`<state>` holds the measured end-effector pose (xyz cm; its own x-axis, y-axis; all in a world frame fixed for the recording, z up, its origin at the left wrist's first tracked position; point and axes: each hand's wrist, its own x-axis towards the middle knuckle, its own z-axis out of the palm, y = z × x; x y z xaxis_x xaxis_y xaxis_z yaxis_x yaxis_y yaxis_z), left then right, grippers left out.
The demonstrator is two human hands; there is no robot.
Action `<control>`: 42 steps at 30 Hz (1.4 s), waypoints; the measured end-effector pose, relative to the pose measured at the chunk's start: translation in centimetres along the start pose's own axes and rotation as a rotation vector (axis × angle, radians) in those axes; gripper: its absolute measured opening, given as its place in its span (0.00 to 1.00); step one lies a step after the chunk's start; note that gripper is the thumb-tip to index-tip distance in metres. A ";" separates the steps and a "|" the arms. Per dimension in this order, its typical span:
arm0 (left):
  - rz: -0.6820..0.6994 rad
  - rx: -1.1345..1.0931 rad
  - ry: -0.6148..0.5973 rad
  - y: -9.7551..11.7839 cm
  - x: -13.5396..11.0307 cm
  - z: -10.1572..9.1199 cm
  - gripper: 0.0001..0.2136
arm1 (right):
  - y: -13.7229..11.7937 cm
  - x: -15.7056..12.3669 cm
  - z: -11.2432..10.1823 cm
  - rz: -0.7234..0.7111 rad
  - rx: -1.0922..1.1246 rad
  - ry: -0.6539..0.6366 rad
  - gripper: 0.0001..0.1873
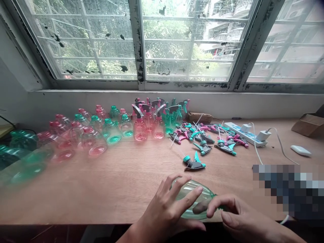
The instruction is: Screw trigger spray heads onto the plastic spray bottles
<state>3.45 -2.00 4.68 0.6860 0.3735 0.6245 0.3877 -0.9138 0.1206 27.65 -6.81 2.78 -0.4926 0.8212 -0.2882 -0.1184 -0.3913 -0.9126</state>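
A clear green spray bottle body [206,189] lies on its side at the table's front edge, its neck toward the right. Spread over its rounded side are the fingers of my left hand [174,206], which grips it. My right hand [235,212] is curled at the neck end, its bent fingers hiding most of the neck. Just beyond the bottle rests a loose grey and teal trigger sprayer head [194,163], its thin tube pointing back and left. Several more sprayer heads [202,136] in pink, teal and grey are heaped behind it.
Pink bottles [93,143] and green bottles [111,131] without heads crowd the left side. Several bottles with sprayers fitted [140,126] stand by the wall. Toward the right are a power strip [245,135] with cables, a white mouse-shaped object [300,150] and a cardboard box [308,125].
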 end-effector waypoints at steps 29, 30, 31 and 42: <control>-0.696 -0.543 -0.098 -3.0 -4.0 -2.6 0.29 | 0.9 6.4 -1.7 -0.567 -1.388 0.750 0.21; -0.744 -0.603 -0.101 -2.9 -4.0 -2.7 0.28 | 0.9 6.1 -1.6 -0.607 -1.291 0.782 0.19; -0.789 -0.659 -0.099 -2.9 -4.0 -2.7 0.27 | 0.9 5.8 -1.6 -0.635 -1.158 0.827 0.18; -0.910 -0.748 0.119 -3.4 -4.1 -2.4 0.24 | 1.7 3.0 -1.9 -0.689 0.232 0.850 0.15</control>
<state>-2.11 -0.83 3.59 0.2666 0.9537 0.1390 0.2201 -0.2006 0.9546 27.63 -4.21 -0.19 0.4793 0.8746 0.0725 -0.3405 0.2615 -0.9031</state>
